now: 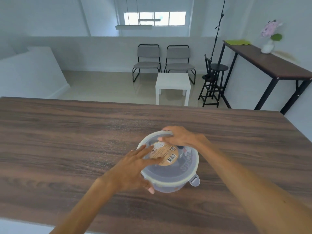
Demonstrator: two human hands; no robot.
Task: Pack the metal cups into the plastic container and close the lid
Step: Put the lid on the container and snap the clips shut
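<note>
Translucent plastic, cloudy and grey, is what both hands are pressing on: the round plastic container [170, 183] sits on the dark wood-grain worktop [67, 141], slightly right of middle and nearer the person's edge than the far one, with its lid [168, 168] already laid on top. A round paper label [166, 154] covers the lid's centre. Dark shapes show dimly through the plastic, likely the metal cups, though I cannot make them out clearly.

The risk, as I judge it, is an uneven seal. The locking tab [195, 181] at the near right sticks outward, apparently not snapped down, and the far rim under the right hand looks a touch raised. Pushing hard on one side could tip the lid up on the other, or slide the whole container along the smooth worktop. If a cup inside stands too tall, the lid would not seat at all, and forcing it could pop it off.

The left hand [133, 171] lies across the near-left part of the lid, fingers spread flat on top and thumb hooked down over the rim against the container wall, a loose open grip that steadies rather than clamps. The right hand [179, 136] comes in from the right with the wrist bent, fingers curled over the far rim and closed on the lid's edge, thumb pressing on top.
</note>
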